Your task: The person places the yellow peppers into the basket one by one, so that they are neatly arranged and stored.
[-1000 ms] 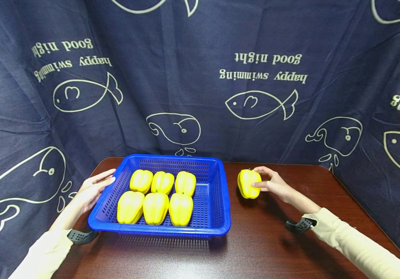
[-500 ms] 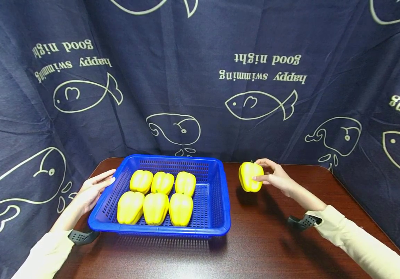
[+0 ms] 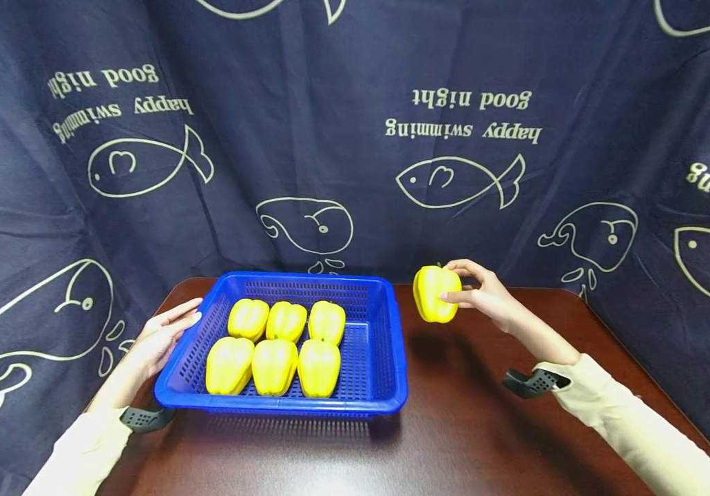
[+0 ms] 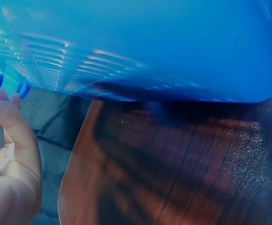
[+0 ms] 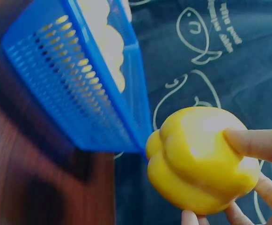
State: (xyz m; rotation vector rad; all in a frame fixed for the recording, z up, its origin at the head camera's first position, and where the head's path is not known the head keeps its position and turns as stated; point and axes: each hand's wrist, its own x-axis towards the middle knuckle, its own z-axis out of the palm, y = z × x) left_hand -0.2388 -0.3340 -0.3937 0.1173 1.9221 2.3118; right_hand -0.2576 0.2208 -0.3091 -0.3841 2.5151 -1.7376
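My right hand [image 3: 483,295] holds a yellow bell pepper [image 3: 432,295] between thumb and fingers. The pepper hangs above the table to the right of a blue plastic basket [image 3: 280,404], its shadow falling on the wood below. In the right wrist view the thumb presses on the side of the pepper [image 5: 196,159], and other fingers support it underneath. My left hand [image 3: 159,341] is at the left side of the basket, fingertips right at the rim. Several more yellow bell peppers [image 3: 275,367] lie inside the basket in two rows.
The basket stands on a dark brown wooden table [image 3: 454,427]. Close behind and around the table hangs a dark blue curtain [image 3: 355,124] printed with fish and whales. Inside the basket, bare perforated floor [image 3: 357,358] shows right of the peppers.
My right hand has raised the bell pepper from near the table surface, up and toward the back. The left hand and the basket have stayed in place.
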